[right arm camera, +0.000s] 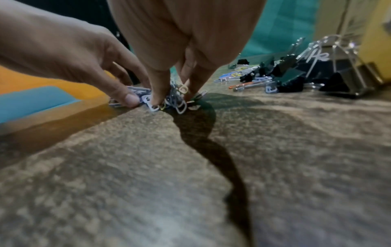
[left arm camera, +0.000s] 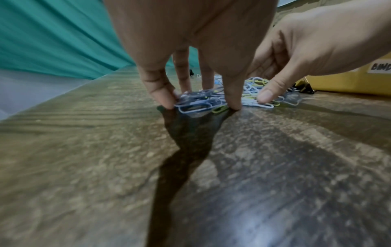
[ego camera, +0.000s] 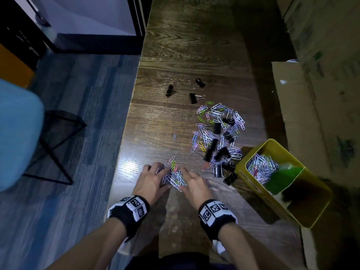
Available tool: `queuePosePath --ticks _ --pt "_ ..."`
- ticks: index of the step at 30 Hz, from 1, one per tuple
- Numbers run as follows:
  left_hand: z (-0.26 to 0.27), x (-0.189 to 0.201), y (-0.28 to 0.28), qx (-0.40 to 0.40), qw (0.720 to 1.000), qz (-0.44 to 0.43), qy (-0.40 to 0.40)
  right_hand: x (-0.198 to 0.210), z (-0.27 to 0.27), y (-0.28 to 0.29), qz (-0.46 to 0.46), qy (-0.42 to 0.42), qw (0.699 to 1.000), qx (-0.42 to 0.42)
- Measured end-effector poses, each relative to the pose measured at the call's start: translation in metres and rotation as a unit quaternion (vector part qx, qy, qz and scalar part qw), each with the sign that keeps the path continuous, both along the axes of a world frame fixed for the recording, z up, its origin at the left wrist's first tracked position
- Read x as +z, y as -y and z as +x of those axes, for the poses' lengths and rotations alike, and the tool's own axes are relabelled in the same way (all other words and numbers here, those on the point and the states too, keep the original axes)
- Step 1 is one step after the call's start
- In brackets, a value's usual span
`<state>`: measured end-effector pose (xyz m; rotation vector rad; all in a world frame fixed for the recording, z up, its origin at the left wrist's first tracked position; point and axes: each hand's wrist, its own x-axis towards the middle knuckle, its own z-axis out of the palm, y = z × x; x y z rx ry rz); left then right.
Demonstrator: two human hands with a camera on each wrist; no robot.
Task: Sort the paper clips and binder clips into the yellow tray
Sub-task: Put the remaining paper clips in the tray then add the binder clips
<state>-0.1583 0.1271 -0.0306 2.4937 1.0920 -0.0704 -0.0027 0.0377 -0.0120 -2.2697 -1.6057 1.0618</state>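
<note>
Now both hands are down on the table (ego camera: 181, 61) at its near edge, palms down, working one small clump (ego camera: 175, 177) of paper clips between them. Left hand (ego camera: 151, 179) sits on the clump's left side, fingers curled down, thumb and fingertips (left arm camera: 162, 98) planted on the wood and pressed against the clips, hemming them in. Right hand (ego camera: 194, 184) closes in from the right, fingers bent, fingertips (right arm camera: 156, 98) digging into the same clump; from the right wrist view the clips bunch up under them. Neither hand has lifted anything clear: the clump lies on the table, squeezed from both sides. Farther out and to the right sprawls the big pile (ego camera: 218, 131), pastel paper clips tangled with black binder clips (ego camera: 214, 147), running right up to the tray's near-left corner. One stray clip (ego camera: 174, 137) lies alone left of that pile. At the far end, three loose binders (ego camera: 192, 90) sit apart from everything. The tray (ego camera: 253, 187) stands at the right edge of the table, tilted in the head view, with a divider across it: paper clips heaped in the far compartment (ego camera: 261, 167) alongside something green (ego camera: 282, 178), the near compartment too dark to read. Cardboard boxes (ego camera: 321, 94) stack up right of the table, and a blue chair (ego camera: 17, 133) sits on the floor to the left.
</note>
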Motion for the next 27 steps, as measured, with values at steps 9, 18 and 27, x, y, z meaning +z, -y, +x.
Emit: queuePosePath --ticks 9,18,27 --pt "0.006 0.010 -0.010 -0.014 0.996 -0.082 0.032 -0.006 0.009 0.000 -0.020 -0.104 0.974 -0.201" --pt "0.003 0.029 -0.031 0.246 0.902 -0.316 0.163 0.012 0.020 0.009 0.078 -0.263 0.892 -0.360" --pt "0.068 0.089 -0.031 0.302 0.736 -0.493 0.352 0.075 0.065 0.035 0.163 -0.383 0.802 -0.428"
